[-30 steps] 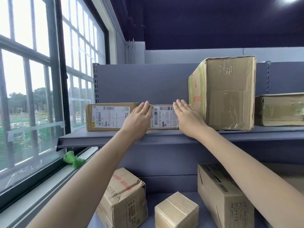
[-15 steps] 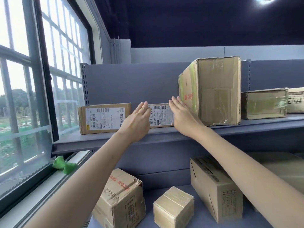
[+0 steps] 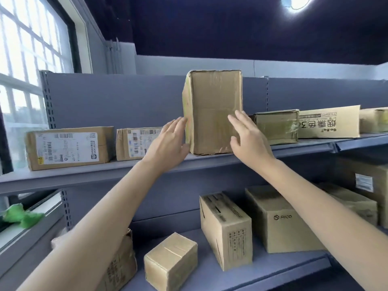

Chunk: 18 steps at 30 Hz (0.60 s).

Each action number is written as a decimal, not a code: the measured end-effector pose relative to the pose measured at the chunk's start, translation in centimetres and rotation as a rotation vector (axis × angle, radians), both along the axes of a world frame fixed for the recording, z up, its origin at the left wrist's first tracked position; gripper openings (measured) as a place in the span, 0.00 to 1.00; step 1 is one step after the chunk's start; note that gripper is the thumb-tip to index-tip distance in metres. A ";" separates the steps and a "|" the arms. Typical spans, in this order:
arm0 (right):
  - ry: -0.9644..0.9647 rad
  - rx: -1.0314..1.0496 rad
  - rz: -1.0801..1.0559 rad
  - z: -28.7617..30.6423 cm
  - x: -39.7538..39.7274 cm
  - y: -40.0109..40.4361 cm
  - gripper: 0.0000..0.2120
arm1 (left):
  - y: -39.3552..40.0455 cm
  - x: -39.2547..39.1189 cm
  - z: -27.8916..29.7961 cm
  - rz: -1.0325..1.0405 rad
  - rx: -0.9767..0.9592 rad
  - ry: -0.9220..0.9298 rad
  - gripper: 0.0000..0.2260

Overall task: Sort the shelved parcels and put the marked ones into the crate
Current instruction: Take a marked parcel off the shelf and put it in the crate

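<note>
Tall upright parcel (image 3: 214,114) stands on the upper shelf (image 3: 84,175), both hands flanking it. Left hand (image 3: 168,143), fingers straight and loosely spread, touches its left edge; right hand (image 3: 247,141), fingers straight and apart, lies on its front right. Likely bracketing it to turn or pull it for a mark check. Labelled parcels (image 3: 69,148) sit left of it. Crate not in view.

Daylight pours through the tall grid-paned window (image 3: 27,59) at left, blown out white, while a round ceiling lamp (image 3: 297,2) flares at the top edge against the dark navy ceiling (image 3: 231,28), the grey metal shelves (image 3: 105,173) evenly lit, their lines bowing at the frame's edges, corners slightly soft.
</note>
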State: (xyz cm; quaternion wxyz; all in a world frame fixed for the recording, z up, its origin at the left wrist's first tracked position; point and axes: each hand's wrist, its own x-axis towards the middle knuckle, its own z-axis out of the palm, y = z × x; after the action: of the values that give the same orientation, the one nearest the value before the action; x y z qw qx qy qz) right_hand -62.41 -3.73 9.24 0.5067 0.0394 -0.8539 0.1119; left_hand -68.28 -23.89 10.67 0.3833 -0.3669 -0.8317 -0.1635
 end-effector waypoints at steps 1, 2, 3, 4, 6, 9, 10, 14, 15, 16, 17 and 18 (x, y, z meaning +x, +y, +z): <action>0.003 -0.014 -0.001 0.0 0.1 1.3 0.26 | 1.2 0.1 0.1 -0.002 0.044 -0.017 0.28; 0.008 -0.024 0.003 0.1 0.0 2.5 0.26 | 2.5 0.2 0.1 -0.007 0.095 -0.036 0.29; 0.012 -0.035 0.014 0.1 -0.1 3.7 0.26 | 3.7 0.3 0.3 -0.015 0.154 -0.061 0.29; 0.009 -0.053 0.028 0.2 -0.3 4.7 0.27 | 4.9 0.2 0.4 -0.024 0.218 -0.096 0.29; -0.036 -0.127 0.072 0.4 -0.9 6.1 0.28 | 6.9 -0.2 0.7 -0.032 0.366 -0.195 0.29; -0.239 -0.298 0.191 1.0 -2.1 6.8 0.31 | 8.7 -1.0 0.9 -0.013 0.553 -0.381 0.29; -0.326 -0.335 0.247 1.2 -2.6 6.8 0.30 | 9.1 -1.0 0.9 -0.002 0.581 -0.414 0.28; -0.403 -0.375 0.372 0.8 -3.5 6.4 0.22 | 9.8 -0.2 0.6 0.054 0.639 -0.402 0.23; -0.374 -0.396 0.373 0.6 -3.4 6.4 0.21 | 9.9 0.1 0.6 0.059 0.642 -0.391 0.23; -0.341 -0.415 0.376 0.4 -3.0 6.4 0.21 | 9.9 0.5 0.6 0.057 0.649 -0.386 0.23; -0.305 -0.432 0.385 0.1 -2.5 6.4 0.20 | 9.9 1.0 0.6 0.047 0.658 -0.383 0.23; -0.264 -0.443 0.397 -0.1 -2.0 6.4 0.20 | 9.9 1.5 0.5 0.033 0.670 -0.379 0.23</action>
State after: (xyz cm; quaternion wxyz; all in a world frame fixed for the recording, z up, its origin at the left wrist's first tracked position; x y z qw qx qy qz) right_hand -64.39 2.65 9.12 0.3561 0.0791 -0.8429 0.3957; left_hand -66.81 -13.99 11.20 0.3241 -0.1713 -0.7941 -0.4848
